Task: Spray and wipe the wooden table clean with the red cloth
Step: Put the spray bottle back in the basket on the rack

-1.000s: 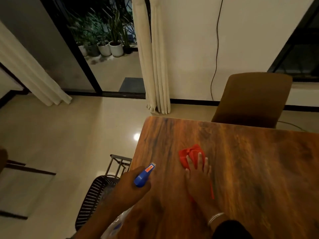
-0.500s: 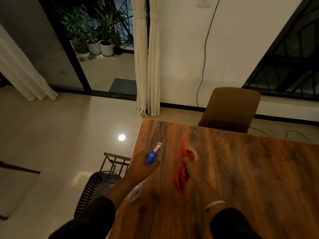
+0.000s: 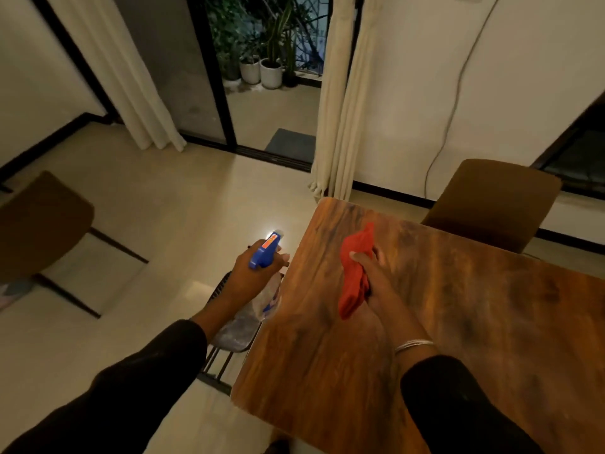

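Note:
The wooden table [image 3: 474, 322] fills the lower right, its far left corner near the curtain. My right hand [image 3: 376, 280] grips the bunched red cloth [image 3: 355, 273] above the table's left part; the cloth hangs down from my fist. My left hand [image 3: 252, 273] holds a spray bottle [image 3: 265, 250] with a blue trigger head, just off the table's left edge over the floor. The bottle's clear body [image 3: 270, 298] hangs below my hand.
A dark mesh chair [image 3: 235, 329] stands tucked against the table's left edge under my left arm. A brown chair [image 3: 494, 201] is at the table's far side, another brown chair [image 3: 42, 221] at far left. Curtains [image 3: 337, 126] and a sliding door lie beyond.
My right hand lifted the red cloth off the table and bunched it in a fist. My left hand with the spray bottle moved left, off the table's edge. The view swung left.

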Demonstrator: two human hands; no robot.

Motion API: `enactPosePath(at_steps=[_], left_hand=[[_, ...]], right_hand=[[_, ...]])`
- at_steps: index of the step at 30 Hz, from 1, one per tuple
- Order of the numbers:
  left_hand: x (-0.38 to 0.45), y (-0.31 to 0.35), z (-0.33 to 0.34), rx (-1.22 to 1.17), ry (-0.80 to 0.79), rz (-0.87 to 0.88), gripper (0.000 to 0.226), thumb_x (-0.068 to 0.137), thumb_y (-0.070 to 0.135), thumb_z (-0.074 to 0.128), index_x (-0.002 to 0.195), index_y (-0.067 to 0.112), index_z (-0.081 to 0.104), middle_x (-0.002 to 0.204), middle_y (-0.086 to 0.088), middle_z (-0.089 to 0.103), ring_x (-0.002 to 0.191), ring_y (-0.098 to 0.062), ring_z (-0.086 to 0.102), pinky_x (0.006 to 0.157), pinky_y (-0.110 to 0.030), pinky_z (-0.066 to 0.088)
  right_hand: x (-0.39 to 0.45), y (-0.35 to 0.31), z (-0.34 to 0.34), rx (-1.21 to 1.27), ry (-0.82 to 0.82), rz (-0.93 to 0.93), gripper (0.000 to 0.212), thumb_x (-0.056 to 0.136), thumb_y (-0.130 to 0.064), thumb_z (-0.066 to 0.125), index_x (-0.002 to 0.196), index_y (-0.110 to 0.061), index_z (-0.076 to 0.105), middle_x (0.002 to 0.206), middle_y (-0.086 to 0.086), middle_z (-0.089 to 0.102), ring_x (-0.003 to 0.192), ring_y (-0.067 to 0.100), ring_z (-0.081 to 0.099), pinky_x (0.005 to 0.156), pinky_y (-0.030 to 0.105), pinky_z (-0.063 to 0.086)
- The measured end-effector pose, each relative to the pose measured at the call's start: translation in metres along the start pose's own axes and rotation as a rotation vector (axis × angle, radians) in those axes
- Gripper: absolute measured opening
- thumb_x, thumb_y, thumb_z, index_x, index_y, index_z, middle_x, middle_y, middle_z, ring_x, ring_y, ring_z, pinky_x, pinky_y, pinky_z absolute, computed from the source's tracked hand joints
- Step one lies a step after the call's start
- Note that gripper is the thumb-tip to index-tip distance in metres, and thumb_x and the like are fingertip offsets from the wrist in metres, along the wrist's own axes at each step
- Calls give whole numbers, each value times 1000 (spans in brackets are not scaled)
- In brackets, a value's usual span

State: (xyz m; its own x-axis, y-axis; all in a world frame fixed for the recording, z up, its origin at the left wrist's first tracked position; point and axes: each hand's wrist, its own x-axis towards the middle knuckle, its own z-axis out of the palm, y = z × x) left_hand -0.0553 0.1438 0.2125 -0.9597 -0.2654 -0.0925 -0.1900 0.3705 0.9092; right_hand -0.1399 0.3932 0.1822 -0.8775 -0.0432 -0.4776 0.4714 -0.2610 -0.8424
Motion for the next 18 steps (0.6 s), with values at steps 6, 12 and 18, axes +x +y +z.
enactPosePath(at_steps=[6, 12, 18], left_hand=[[-19, -49, -42, -80, 116, -18, 33, 85, 43, 70, 92, 11, 62, 77, -3, 69, 67, -12, 66, 64, -10, 51], [3, -122, -69, -74, 206, -132, 44, 75, 63, 70, 77, 21, 58, 64, 13, 67, 52, 0, 60, 52, -9, 48], [21, -211, -64, -87, 66, -250, 25, 79, 49, 75, 81, 27, 64, 69, 8, 72, 60, -3, 67, 61, -17, 54]], right_hand=[[-4, 44, 67, -40, -54, 73, 59, 95, -12, 71, 149, -20, 51, 122, 10, 69, 102, 30, 70, 78, 40, 62], [18, 78, 117, -90, 52, 131, 56, 100, -18, 64, 153, -20, 46, 131, 14, 65, 98, 26, 66, 73, 36, 57], [39, 119, 155, -192, 75, 217, 63, 101, -32, 65, 158, -27, 37, 143, 11, 58, 123, 37, 60, 103, 58, 52]])
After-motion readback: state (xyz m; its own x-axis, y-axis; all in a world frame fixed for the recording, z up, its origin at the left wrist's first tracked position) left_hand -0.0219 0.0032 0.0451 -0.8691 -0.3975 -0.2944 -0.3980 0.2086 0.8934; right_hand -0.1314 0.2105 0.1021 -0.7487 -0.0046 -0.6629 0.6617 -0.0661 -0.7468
